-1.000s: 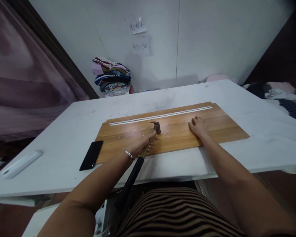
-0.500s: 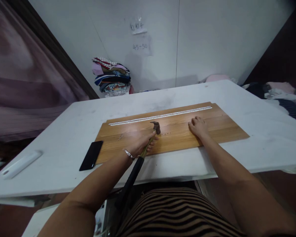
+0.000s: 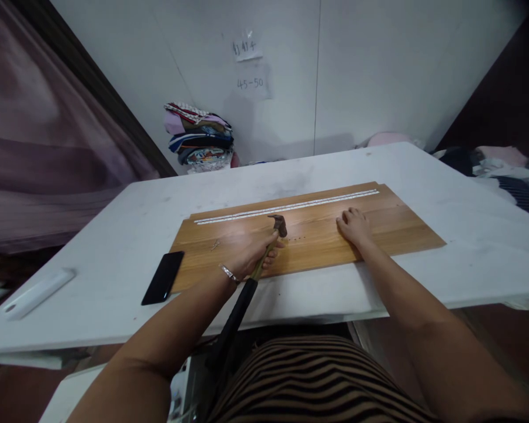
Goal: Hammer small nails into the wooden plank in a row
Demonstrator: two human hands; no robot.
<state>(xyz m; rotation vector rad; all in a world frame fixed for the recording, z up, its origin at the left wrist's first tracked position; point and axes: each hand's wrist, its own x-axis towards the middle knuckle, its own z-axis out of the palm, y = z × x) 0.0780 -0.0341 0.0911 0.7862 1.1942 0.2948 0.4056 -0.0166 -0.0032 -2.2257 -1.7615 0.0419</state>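
Observation:
My left hand (image 3: 260,254) is wrapped round the upper handle of a claw hammer (image 3: 278,225), close under its head. The black grip of the hammer hangs down past the table edge toward my body. Its head is over a wood-grain board (image 3: 317,252), beside a short row of small dark dots, nails or holes, too small to tell. My right hand (image 3: 353,225) rests on the board's right half with its fingers bent and nothing visible in them. Several loose nails (image 3: 216,244) lie on the board's left part. Two white strips (image 3: 286,207) run along its far side.
The board lies on a white table (image 3: 114,247). A black phone (image 3: 163,278) overlaps the board's left corner. Farther left lies a white, long, flat object (image 3: 39,294). Folded cloths (image 3: 200,138) are stacked by the back wall, and more fabric (image 3: 506,167) lies at the right.
The hammer head has risen very slightly, with my left hand still around the handle. My right hand stays in place on the board.

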